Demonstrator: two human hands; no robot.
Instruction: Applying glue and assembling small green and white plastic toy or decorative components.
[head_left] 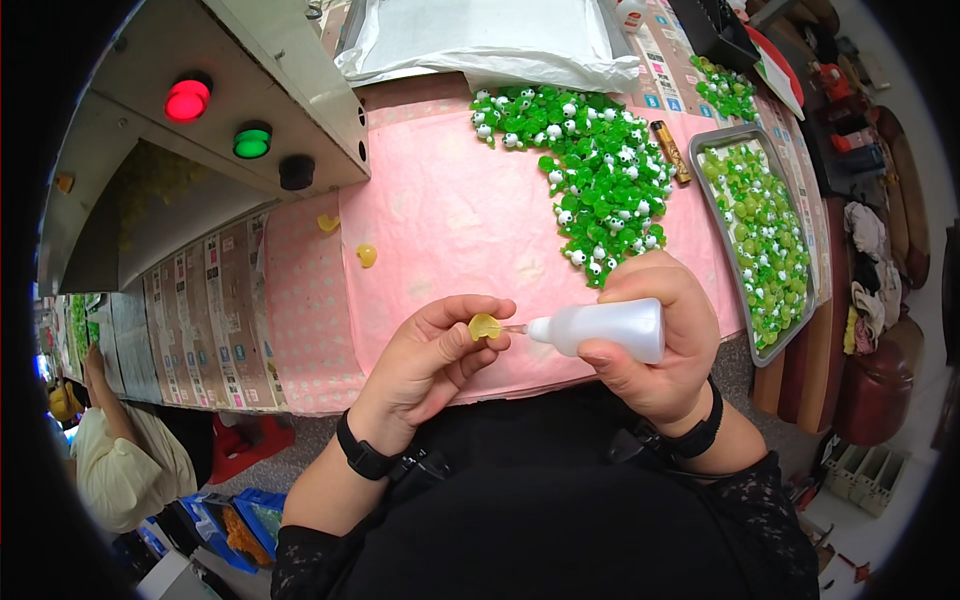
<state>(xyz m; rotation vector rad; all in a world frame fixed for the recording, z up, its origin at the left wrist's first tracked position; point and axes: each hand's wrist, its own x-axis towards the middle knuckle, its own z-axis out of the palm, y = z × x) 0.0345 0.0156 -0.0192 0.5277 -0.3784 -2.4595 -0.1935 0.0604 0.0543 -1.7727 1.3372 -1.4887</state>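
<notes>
Between the thumb and fingers of my left hand [432,358] is a small yellow cup-shaped plastic piece [484,326]. My right hand [665,335] is wrapped round a white squeeze bottle [605,328], tilted nearly flat. Its thin nozzle points left and reaches the yellow piece; whether anything comes out I cannot see. Beyond my hands, a heap of small green plastic pieces with white ball-like parts [610,180] lies on pink sheeting [430,220]. Two loose yellow pieces, one nearer [366,256] and one farther [328,223], rest to the left.
A grey machine housing [300,80] with red and green lights stands at the left. On the right is a metal tray [703,165] of green and yellow pieces, beside a brown tube [671,152]. A paper-lined tray [490,45] sits at the back. Another person's sleeve [135,470] shows far left.
</notes>
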